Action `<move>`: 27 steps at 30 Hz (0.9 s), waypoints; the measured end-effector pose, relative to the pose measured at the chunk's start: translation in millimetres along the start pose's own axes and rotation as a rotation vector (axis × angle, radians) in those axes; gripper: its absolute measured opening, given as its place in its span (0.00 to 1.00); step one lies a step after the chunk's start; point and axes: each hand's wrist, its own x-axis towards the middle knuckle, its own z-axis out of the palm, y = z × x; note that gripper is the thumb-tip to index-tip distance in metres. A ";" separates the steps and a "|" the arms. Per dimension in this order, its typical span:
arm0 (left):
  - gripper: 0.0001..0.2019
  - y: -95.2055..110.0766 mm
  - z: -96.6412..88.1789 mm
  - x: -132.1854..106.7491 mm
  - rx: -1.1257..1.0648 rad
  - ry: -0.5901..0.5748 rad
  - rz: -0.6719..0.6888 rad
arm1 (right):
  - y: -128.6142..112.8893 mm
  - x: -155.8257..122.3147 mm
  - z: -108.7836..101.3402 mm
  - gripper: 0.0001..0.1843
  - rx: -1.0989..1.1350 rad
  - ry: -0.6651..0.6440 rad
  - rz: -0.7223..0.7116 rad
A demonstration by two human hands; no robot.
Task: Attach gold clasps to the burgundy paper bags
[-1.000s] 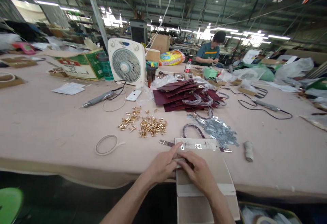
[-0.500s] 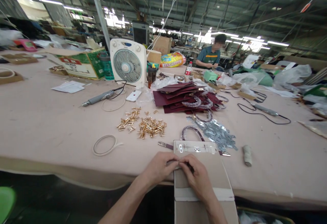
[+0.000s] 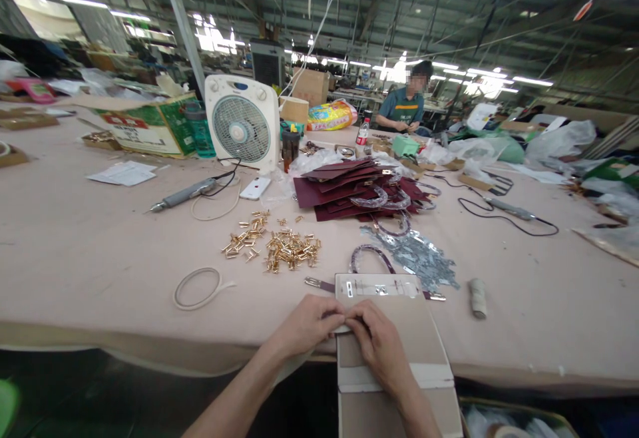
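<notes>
We see the panel (image 3: 422, 338) lying lengthwise over the table's near edge, its far end on the table (image 3: 114, 268) and its near part hanging toward us. At its left side our two hands meet fingertip to fingertip. Our left hand (image 3: 310, 323) has its thumb and forefinger closed on a pale scrap (image 3: 342, 329), mostly hidden by the fingers. Our right hand (image 3: 379, 339) bows its thumb and forefinger, a gap between them, yet the tips come together at the same scrap; the fine detail there is too small to tell. Past our fingers, a clear strip (image 3: 399, 285) runs across the panel's far end, a wrapped handle (image 3: 369, 249) arches beyond it, and a strap (image 3: 327, 286) pokes out at the left. Beyond lie brass fittings (image 3: 292, 251), metal plates (image 3: 424, 261) and a burgundy stack (image 3: 332, 193). A coil (image 3: 177, 295) rests to the left, a roll (image 3: 478, 298) to the right. Farther back stands a fan (image 3: 242, 125), and across the table a co-worker (image 3: 399, 106) looks down, hands together.
</notes>
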 end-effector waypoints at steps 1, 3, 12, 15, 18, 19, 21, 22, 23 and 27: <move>0.14 -1.0 -0.5 -0.5 0.007 -0.001 0.002 | -0.3 0.3 -0.5 0.07 0.001 0.001 -0.003; 0.15 -2.3 -1.5 -1.3 0.022 -0.009 0.003 | -0.6 0.3 -0.8 0.07 0.004 0.004 -0.009; 0.14 -1.2 -0.3 -1.5 0.041 0.028 0.030 | 3.8 -2.9 2.5 0.10 -0.011 0.061 -0.023; 0.15 -1.7 0.6 -1.0 0.043 0.030 -0.001 | 2.3 -1.2 2.2 0.08 0.006 0.036 -0.028; 0.14 -1.6 -0.1 -0.6 0.106 0.026 0.017 | 1.0 -0.4 2.7 0.08 -0.002 0.034 -0.001; 0.14 -1.6 -0.3 -0.7 0.126 0.024 0.032 | 0.8 -0.5 3.0 0.08 -0.009 0.032 0.004; 0.14 -1.9 0.1 -1.0 0.141 0.025 0.054 | 0.9 -0.9 3.9 0.08 -0.022 0.034 0.006; 0.13 -2.2 0.7 -1.1 0.132 0.030 0.055 | 1.1 -1.1 4.4 0.08 -0.028 0.039 0.001; 0.13 -2.6 1.5 -1.1 0.113 0.036 0.048 | 1.5 -1.3 4.8 0.08 -0.033 0.046 -0.009; 0.13 -3.6 4.6 0.9 -0.021 0.066 -0.028 | 2.4 -3.1 6.5 0.08 -0.034 0.086 -0.075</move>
